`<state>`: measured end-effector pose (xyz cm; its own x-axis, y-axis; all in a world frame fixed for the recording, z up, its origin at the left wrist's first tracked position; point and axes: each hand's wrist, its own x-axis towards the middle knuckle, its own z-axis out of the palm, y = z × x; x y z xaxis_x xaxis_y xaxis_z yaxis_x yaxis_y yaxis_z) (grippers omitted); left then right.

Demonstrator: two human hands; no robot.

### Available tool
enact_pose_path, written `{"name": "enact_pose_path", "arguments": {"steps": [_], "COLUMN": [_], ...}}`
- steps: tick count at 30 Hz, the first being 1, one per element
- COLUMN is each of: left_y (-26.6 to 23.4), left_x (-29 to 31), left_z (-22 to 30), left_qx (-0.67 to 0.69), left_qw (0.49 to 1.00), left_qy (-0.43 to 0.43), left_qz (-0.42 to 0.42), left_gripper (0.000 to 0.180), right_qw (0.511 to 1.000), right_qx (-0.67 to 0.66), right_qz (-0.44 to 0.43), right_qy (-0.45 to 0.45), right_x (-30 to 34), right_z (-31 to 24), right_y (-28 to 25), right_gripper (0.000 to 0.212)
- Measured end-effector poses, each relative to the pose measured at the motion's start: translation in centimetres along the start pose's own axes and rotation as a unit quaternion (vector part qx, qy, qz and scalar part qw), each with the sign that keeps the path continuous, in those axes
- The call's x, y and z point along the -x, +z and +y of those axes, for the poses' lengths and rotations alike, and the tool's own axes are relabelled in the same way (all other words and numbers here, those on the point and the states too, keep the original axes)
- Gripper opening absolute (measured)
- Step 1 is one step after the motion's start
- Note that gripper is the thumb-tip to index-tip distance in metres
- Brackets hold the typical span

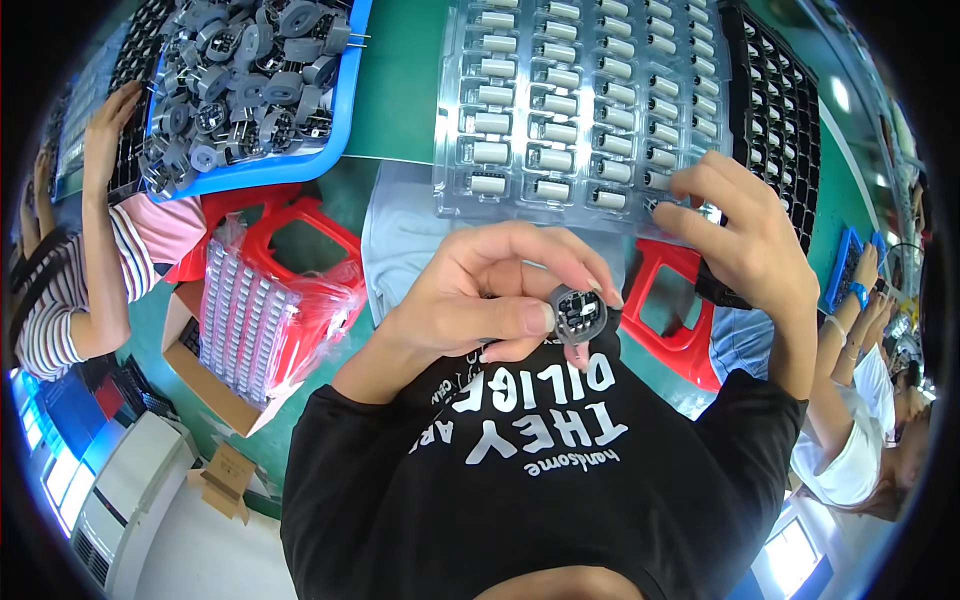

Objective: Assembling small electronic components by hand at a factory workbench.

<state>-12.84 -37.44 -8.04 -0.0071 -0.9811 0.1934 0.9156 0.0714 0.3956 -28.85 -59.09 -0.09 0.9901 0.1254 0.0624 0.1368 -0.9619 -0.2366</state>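
My left hand [480, 300] is closed around a grey round plastic housing [581, 316], held in front of my chest. Its open face is turned up and shows small dark and light electronic parts inside. At the near right corner of a clear plastic blister tray [520, 205], my right hand [735, 225] has its thumb and fingers closed about a white cylindrical component [710, 212], mostly hidden by the fingers. Rows of similar white cylinders [555, 160] with dark ends lie in the tray's pockets.
At the left, a blue bin [335, 130] holds many grey housings with pins. A black tray [775, 110] of parts borders the clear one. Red stools [665, 345] stand below the green table, one bearing plastic-wrapped trays [245, 320] by a carton. Other people's arms [100, 230] show at both sides.
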Motion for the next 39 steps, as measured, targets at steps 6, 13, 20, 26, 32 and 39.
{"name": "enact_pose_path", "arguments": {"steps": [6, 13, 20, 26, 32, 39], "left_y": [0.1, 1.5, 1.0, 1.3, 1.6, 1.9], "left_x": [-0.4, -0.9, -1.0, -1.2, -1.1, -1.3], "left_z": [-0.4, -0.4, -0.9, -0.4, -0.5, -0.5], "left_qx": [-0.099, -0.164, -0.119, -0.165, -0.163, -0.187], "left_qw": [0.995, 0.979, 0.990, 0.984, 0.985, 0.978], "left_qy": [0.030, -0.006, 0.037, 0.027, 0.022, 0.003], "left_qz": [0.013, 0.119, 0.069, 0.069, 0.058, 0.090], "left_gripper": [0.028, 0.037, 0.039, 0.036, 0.036, 0.039], "right_qw": [0.999, 0.964, 0.952, 0.941, 0.920, 0.923], "right_qx": [0.006, -0.186, -0.180, -0.183, -0.248, -0.228], "right_qz": [0.043, 0.191, 0.245, 0.280, 0.294, 0.291], "right_qy": [-0.032, 0.015, -0.023, -0.055, -0.076, -0.105], "right_x": [0.3, 0.1, -0.5, -0.4, -0.6, -0.6], "right_z": [-0.8, -2.7, -4.0, -4.9, -5.3, -4.6], "right_y": [0.5, 0.0, 0.7, 1.3, 2.4, 2.5], "right_gripper": [0.027, 0.023, 0.032, 0.030, 0.026, 0.024]}}
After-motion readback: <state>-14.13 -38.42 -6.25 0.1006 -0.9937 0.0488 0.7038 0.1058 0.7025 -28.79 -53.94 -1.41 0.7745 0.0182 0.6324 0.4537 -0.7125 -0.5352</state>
